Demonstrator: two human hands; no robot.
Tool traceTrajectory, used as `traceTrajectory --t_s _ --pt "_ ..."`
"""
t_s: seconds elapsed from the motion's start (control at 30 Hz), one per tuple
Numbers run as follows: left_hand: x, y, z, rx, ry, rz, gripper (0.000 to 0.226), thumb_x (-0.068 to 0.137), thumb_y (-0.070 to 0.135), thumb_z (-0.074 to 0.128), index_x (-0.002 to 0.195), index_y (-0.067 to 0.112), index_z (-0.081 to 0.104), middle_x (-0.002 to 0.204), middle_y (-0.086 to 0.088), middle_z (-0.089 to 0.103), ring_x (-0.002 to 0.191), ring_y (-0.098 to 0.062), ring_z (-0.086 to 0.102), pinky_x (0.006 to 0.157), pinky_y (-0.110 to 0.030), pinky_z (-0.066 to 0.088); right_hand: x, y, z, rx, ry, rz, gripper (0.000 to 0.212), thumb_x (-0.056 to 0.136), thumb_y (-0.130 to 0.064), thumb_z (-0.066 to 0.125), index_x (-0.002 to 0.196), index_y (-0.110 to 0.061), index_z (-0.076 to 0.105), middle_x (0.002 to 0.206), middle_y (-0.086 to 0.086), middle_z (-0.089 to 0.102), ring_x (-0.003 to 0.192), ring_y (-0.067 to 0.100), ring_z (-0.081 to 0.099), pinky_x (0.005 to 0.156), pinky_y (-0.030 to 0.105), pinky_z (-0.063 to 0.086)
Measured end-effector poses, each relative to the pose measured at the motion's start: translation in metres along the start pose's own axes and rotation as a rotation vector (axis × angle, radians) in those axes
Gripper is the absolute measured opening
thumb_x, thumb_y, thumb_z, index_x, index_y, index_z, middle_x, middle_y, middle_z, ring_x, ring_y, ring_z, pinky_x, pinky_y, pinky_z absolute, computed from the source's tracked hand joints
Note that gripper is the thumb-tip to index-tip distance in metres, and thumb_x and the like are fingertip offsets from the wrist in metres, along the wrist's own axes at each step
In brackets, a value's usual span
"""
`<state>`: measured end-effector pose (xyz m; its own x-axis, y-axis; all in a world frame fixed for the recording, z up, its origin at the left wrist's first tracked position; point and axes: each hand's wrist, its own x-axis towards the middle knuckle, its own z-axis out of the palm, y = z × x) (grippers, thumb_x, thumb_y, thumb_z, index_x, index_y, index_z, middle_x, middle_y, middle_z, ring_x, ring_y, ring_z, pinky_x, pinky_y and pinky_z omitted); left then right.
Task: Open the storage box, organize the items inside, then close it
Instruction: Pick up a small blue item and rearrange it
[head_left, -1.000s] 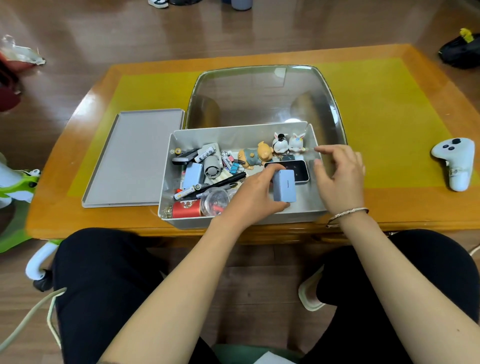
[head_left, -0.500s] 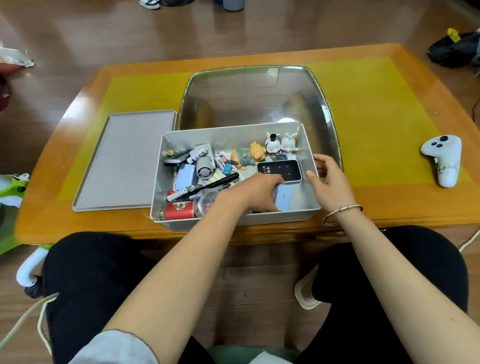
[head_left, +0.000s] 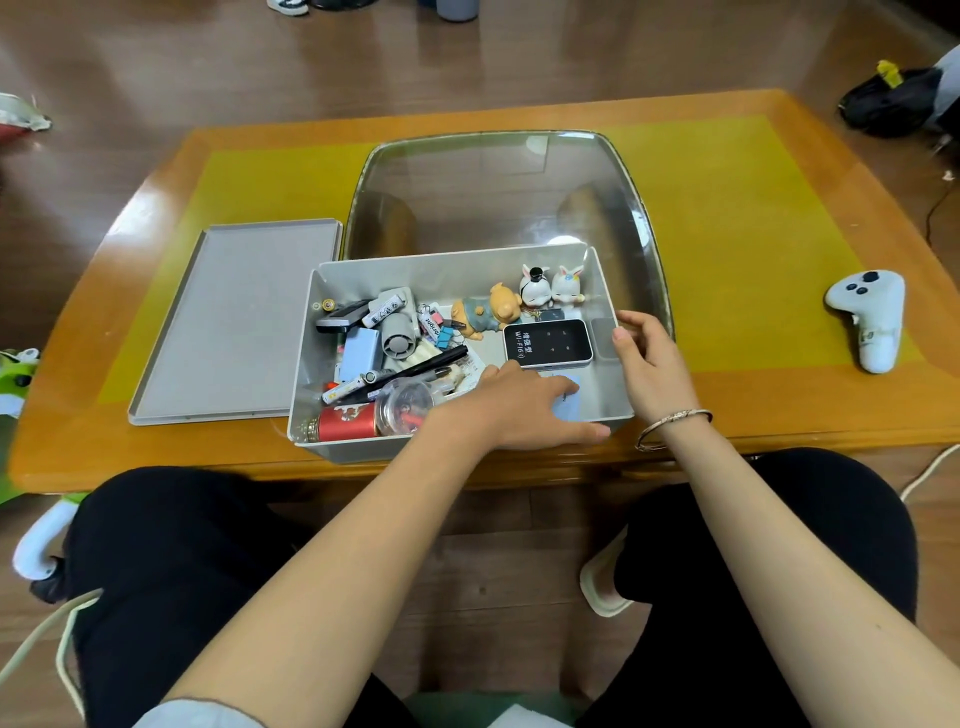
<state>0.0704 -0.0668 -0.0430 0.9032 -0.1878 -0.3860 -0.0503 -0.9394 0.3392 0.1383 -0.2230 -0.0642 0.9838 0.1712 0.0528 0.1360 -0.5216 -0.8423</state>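
The grey storage box (head_left: 441, 270) stands open at the table's front edge. Its grey lid (head_left: 234, 322) lies flat to its left. My left hand (head_left: 519, 410) is inside the box at the front right, fingers spread flat over a pale blue block (head_left: 567, 408) on the box floor. My right hand (head_left: 654, 364) grips the box's right wall, thumb inside. A black Wi-Fi device (head_left: 548, 343) lies just beyond my left hand. Two rabbit figurines (head_left: 551, 286) and a pig figurine (head_left: 488, 312) sit at the back. Pens (head_left: 410, 371), batteries and a red can (head_left: 345, 421) crowd the left half.
A clear glass tray (head_left: 498, 192) sits behind the box on the wooden table (head_left: 779, 415). A white game controller (head_left: 867, 322) lies at the right. My knees are under the front edge. A black bag (head_left: 893, 98) is on the floor, far right.
My left hand lowered the pale blue block from above the rim to the box floor and now lies flat over it. My right hand dropped onto the box's right wall.
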Motion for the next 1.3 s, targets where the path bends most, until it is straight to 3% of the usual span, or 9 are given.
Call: traceTrajectory --t_s 0.13,0.23,0.47,0.67,0.97,1.07,1.17,1.3 --pt "0.002 0.012 0.006 0.124 0.009 0.062 0.092 0.077 0.079 0.046 0.151 0.028 0.023 0.138 -0.011 0.045 0.124 -0.031 0.036 0.096 -0.042 0.026 0.0 0.001 0.003 -0.037 0.019 -0.012 0.033 0.1 -0.021 0.042 0.129 -0.008 0.05 0.106 -0.006 0.053 0.097 0.007 0.047 0.075 0.011 0.032" --pt "0.003 0.027 0.015 0.193 0.057 0.092 0.092 0.079 0.071 0.052 0.151 0.02 0.023 0.133 -0.014 0.047 0.121 -0.032 0.039 0.098 -0.042 0.028 -0.001 0.0 0.004 -0.037 0.014 -0.011 0.032 0.1 -0.021 0.04 0.128 -0.008 0.051 0.117 0.002 0.058 0.099 0.007 0.048 0.081 0.017 0.035" --pt "0.003 0.029 0.018 0.209 0.167 0.122 0.057 0.093 0.038 0.052 0.142 0.013 0.035 0.121 -0.016 0.055 0.112 -0.034 0.047 0.087 -0.039 0.037 -0.001 0.0 0.006 -0.062 0.037 -0.018 0.032 0.1 -0.021 0.04 0.127 -0.008 0.051 0.121 0.007 0.06 0.099 0.008 0.049 0.079 0.016 0.035" --pt "0.0 0.027 0.024 0.277 0.257 0.168 0.042 0.097 0.024 0.046 0.137 0.011 0.041 0.111 -0.012 0.063 0.103 -0.032 0.053 0.073 -0.036 0.032 -0.003 -0.001 0.008 -0.114 0.061 -0.03 0.032 0.1 -0.021 0.039 0.126 -0.007 0.052 0.12 0.009 0.061 0.1 0.012 0.051 0.082 0.023 0.039" --pt "-0.006 0.022 0.022 0.119 0.137 0.134 0.05 0.094 0.02 0.045 0.143 0.017 0.034 0.107 -0.019 0.059 0.1 -0.036 0.055 0.079 -0.047 0.05 -0.004 -0.004 0.008 -0.155 0.061 -0.045 0.031 0.1 -0.019 0.038 0.123 -0.005 0.053 0.115 0.011 0.062 0.097 0.015 0.053 0.079 0.024 0.039" --pt "-0.006 0.023 0.022 0.127 0.159 0.129 0.051 0.094 0.024 0.047 0.143 0.017 0.035 0.11 -0.018 0.059 0.102 -0.035 0.055 0.081 -0.045 0.048 -0.005 -0.006 0.007 -0.182 0.064 -0.059 0.031 0.1 -0.019 0.039 0.124 -0.005 0.052 0.117 0.011 0.062 0.103 0.021 0.056 0.082 0.027 0.042" --pt "-0.008 0.023 0.023 0.139 0.245 0.146 0.052 0.093 0.029 0.051 0.142 0.017 0.038 0.115 -0.015 0.061 0.106 -0.033 0.053 0.085 -0.04 0.038 -0.005 -0.01 0.003 -0.22 0.064 -0.087 0.031 0.099 -0.017 0.04 0.126 -0.008 0.05 0.123 0.01 0.058 0.111 0.025 0.055 0.093 0.039 0.045" --pt "-0.019 0.019 0.02 0.064 0.33 0.16 0.049 0.092 0.039 0.051 0.137 0.021 0.046 0.122 0.0 0.063 0.113 -0.025 0.05 0.092 -0.038 0.03 -0.009 -0.017 0.001 -0.371 0.148 -0.131 0.033 0.097 -0.02 0.043 0.129 -0.013 0.047 0.132 0.005 0.051 0.12 0.026 0.046 0.098 0.041 0.032"
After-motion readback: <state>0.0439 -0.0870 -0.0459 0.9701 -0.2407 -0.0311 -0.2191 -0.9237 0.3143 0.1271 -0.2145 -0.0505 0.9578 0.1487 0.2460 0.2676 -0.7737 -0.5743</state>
